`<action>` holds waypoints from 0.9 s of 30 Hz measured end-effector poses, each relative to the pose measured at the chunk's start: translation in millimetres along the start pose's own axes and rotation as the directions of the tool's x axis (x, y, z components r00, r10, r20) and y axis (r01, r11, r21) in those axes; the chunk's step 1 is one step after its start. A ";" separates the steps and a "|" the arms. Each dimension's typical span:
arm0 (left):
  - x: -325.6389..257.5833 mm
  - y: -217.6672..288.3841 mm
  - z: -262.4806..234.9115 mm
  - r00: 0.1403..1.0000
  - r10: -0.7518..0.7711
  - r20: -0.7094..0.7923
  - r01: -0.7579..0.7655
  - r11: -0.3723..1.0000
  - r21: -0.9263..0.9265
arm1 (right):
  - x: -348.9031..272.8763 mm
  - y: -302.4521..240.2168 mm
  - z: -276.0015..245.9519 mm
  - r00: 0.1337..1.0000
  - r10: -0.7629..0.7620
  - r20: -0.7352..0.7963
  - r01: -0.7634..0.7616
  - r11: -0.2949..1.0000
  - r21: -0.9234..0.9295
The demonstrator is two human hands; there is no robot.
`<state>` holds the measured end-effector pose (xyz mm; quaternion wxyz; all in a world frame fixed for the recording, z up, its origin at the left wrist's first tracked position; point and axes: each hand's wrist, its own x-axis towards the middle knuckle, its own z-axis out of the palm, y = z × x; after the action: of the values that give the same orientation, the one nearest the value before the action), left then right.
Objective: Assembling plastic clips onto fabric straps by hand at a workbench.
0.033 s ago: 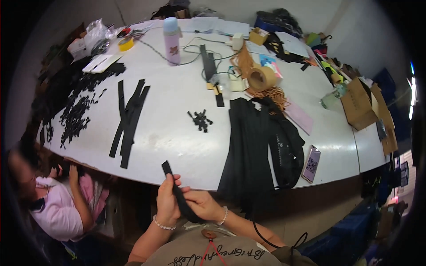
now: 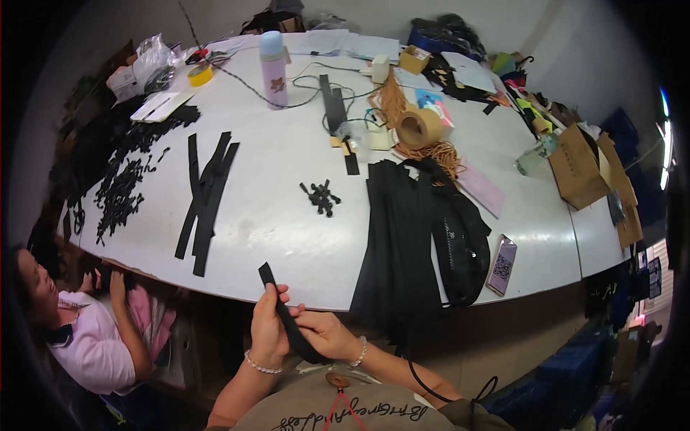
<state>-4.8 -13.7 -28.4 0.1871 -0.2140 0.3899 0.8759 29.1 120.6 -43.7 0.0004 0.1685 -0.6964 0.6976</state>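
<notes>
A black fabric strip [image 2: 293,332] runs slantwise between my hands in front of the table's near edge. My left hand [image 2: 267,329] is closed on its upper part, and the strip's free end sticks up past the thumb. Lower down, my right hand [image 2: 325,333] pinches the same strip from the right side. Its lower end curves toward my body. Beyond my hands, a small heap of black knotted pieces [image 2: 320,197] lies on the table. To the left are several loose black strips [image 2: 205,205]; to the right, a thick stack of long black strips [image 2: 399,244] hangs over the edge.
On the white table [image 2: 287,158] stand a lilac bottle [image 2: 274,75] and a tape roll [image 2: 419,129]. A black bag [image 2: 463,251] and a phone [image 2: 502,266] lie at right, a cardboard box [image 2: 581,169] beyond. Many small black pieces [image 2: 122,190] spread at left. A co-worker [image 2: 97,337] sits lower left.
The whole view has shifted very slightly. The co-worker's head, blurred before, now shows more sharply. My hands keep the same grip on the strip.
</notes>
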 end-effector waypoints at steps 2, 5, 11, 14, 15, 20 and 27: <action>2.4 -0.1 -0.1 0.999 -0.037 0.021 0.039 0.993 -0.114 | -0.1 -3.7 -2.2 0.994 0.073 0.078 -0.072 0.997 -0.016; -5.9 -0.6 21.8 0.997 -0.046 -0.061 0.037 0.988 -0.151 | 3.1 -14.2 -8.3 0.976 0.193 0.102 -0.191 0.981 -0.033; -29.7 -17.4 -3.7 0.969 -0.026 0.247 -0.039 0.966 0.255 | -15.1 -7.2 1.4 0.964 0.240 -0.113 -0.250 0.964 -0.085; -32.3 10.0 -10.9 0.971 0.197 0.135 -0.232 0.913 0.335 | -25.1 -9.1 8.3 0.922 0.381 -0.075 -0.368 0.919 0.145; -31.4 25.5 -11.7 0.945 0.303 0.121 -0.326 0.865 0.382 | -29.0 -9.8 9.0 0.879 0.471 -0.080 -0.427 0.849 0.312; -29.0 116.4 16.9 0.853 0.476 0.213 -0.520 0.737 0.432 | -51.6 11.0 -13.6 0.831 0.556 -0.028 -0.547 0.825 0.143; 102.1 213.2 45.3 0.784 0.599 0.164 -0.557 0.561 0.612 | -49.6 4.5 -6.7 0.848 0.529 0.006 -0.525 0.840 0.136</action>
<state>-206.3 -96.2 74.3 -0.0621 -0.0260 0.7134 0.6975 73.2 138.6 -59.6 -0.1915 -0.0410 -0.6679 0.7180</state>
